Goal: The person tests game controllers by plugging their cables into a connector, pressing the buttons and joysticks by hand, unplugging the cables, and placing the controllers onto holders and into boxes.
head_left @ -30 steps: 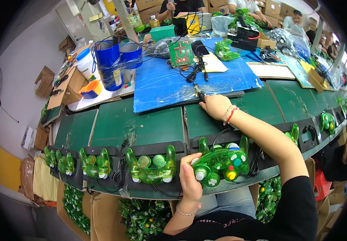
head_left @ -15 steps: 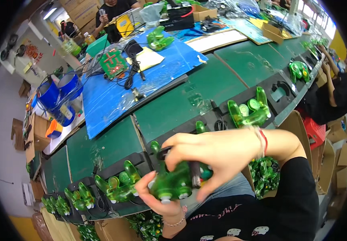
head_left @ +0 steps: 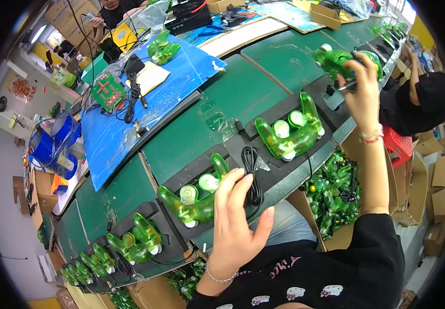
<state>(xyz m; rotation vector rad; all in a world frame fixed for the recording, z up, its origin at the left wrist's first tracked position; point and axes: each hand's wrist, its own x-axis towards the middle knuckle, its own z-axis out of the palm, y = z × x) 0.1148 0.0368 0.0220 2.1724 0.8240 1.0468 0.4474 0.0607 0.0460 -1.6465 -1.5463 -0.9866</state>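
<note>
We are looking down at a green bench [head_left: 181,154] lined with black trays. Our right hand [head_left: 353,77] is at the far right, fingers curled round a see-through green controller [head_left: 330,59], held up by the bench's near edge. Our left hand [head_left: 240,226] is empty, fingers loosely spread over the near side of a second controller [head_left: 186,206], which lies in its tray [head_left: 191,167]; we cannot tell whether they touch. Just beside them is a coiled black cable [head_left: 252,177].

The raised controller seems most at risk: held one-handed and smooth-shelled, it could slip and drop toward the box [head_left: 342,238] of green parts below. Close by, a co-worker [head_left: 413,108] sits, so a wide swing might bump an arm. On the left, a finger catching the cable could drag a controller out of its tray.
</note>
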